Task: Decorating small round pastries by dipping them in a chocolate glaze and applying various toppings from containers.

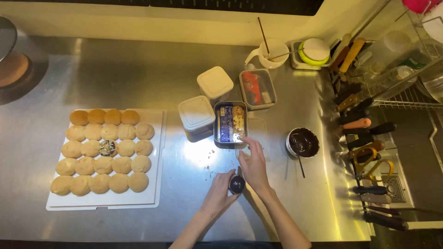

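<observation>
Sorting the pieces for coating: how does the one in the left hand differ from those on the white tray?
The piece in the left hand, a round, is dark and glossy; the tray rounds are pale tan, except one dark-topped. It is held, and they lie in rows on the white tray. All are round.

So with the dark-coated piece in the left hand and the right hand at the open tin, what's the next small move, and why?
Probably pinch some topping from the open tin and bring it over the dark-coated piece. The right hand has its fingertips at the tin's near edge, while the left hand holds the glossy piece up. One cookie on the white tray already looks coated and sprinkled.
</observation>
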